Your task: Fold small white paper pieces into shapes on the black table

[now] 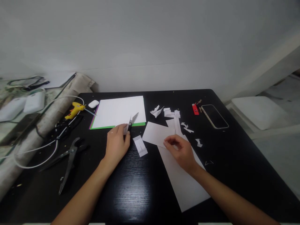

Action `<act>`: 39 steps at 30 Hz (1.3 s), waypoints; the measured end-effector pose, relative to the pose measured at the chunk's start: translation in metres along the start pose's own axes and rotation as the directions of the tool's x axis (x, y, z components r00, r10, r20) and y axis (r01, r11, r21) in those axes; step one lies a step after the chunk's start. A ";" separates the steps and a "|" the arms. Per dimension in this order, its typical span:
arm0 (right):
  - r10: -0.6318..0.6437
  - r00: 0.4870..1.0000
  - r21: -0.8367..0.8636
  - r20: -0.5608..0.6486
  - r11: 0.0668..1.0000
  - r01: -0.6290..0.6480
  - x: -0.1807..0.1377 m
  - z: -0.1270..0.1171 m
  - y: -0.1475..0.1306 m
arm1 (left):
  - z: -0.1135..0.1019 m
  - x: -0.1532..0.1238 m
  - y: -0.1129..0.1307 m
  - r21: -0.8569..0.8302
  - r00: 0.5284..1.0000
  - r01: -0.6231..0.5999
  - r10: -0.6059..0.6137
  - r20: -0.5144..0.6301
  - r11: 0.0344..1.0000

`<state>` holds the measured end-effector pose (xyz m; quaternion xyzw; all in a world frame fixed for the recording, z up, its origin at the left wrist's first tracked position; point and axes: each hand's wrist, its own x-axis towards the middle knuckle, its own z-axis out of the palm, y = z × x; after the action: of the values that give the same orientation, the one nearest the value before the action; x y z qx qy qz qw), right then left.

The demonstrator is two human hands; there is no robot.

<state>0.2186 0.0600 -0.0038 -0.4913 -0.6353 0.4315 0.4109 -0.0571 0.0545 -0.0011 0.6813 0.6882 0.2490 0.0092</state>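
The left hand is resting near the middle of the black tabletop, its fingers bending around the handle end of the scissors, though I cannot tell whether they are grasping it; the blades are pointing away, over the near edge of a paper stack that is showing a green sheet beneath the white; the right hand is curling its fingers, thumb and forefinger tips touching the right side of a small white sheet, and whether they are pinching it I cannot tell; that sheet is lying between the hands, partly overlapping a long white sheet that is stretching under the right hand; a creased paper piece is lying just beside the left thumb; paper scraps are lying beyond the small sheet; pliers and a yellow glue gun are sitting to the left; a red lighter and a phone are lying to the right.
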 end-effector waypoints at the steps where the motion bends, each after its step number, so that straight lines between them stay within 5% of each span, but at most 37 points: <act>1: -0.059 0.997 -0.079 -0.042 0.995 0.056 0.001 -0.001 0.003 | -0.001 -0.001 0.002 -0.034 1.000 -0.019 0.018 -0.013 0.999; 4: -0.212 0.975 -0.367 -0.073 0.914 0.171 0.005 -0.002 0.015 | -0.003 -0.006 0.013 -0.181 0.986 -0.162 0.167 0.012 0.970; 9: -0.128 0.990 -0.601 0.054 0.788 0.135 0.007 0.001 0.035 | -0.003 -0.017 0.026 -0.277 0.877 -0.363 0.427 0.222 0.890; 12: -0.109 0.990 -0.627 0.094 0.766 0.144 0.007 0.001 0.035 | -0.001 -0.019 0.027 -0.280 0.849 -0.375 0.448 0.280 0.884; 18: -0.122 0.988 -0.619 0.090 0.771 0.152 0.007 0.000 0.027 | 0.000 -0.015 0.023 -0.248 0.885 -0.345 0.402 0.234 0.905; 26: -0.268 0.961 -0.441 -0.072 0.872 0.210 0.006 -0.001 0.016 | -0.003 -0.014 0.023 -0.296 0.927 -0.306 0.354 0.122 0.905; 31: 0.007 0.998 -0.074 -0.065 0.997 -0.012 0.004 -0.001 0.001 | 0.001 -0.015 0.021 -0.376 0.979 -0.147 0.190 0.078 0.915; 39: 0.240 0.970 0.318 0.043 0.917 -0.241 0.007 0.002 -0.010 | -0.001 -0.017 0.017 -0.454 0.997 -0.052 0.075 0.033 0.889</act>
<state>0.2132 0.0650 0.0055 -0.4916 -0.4919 0.5769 0.4283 -0.0409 0.0369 0.0003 0.6886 0.5881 0.3858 0.1765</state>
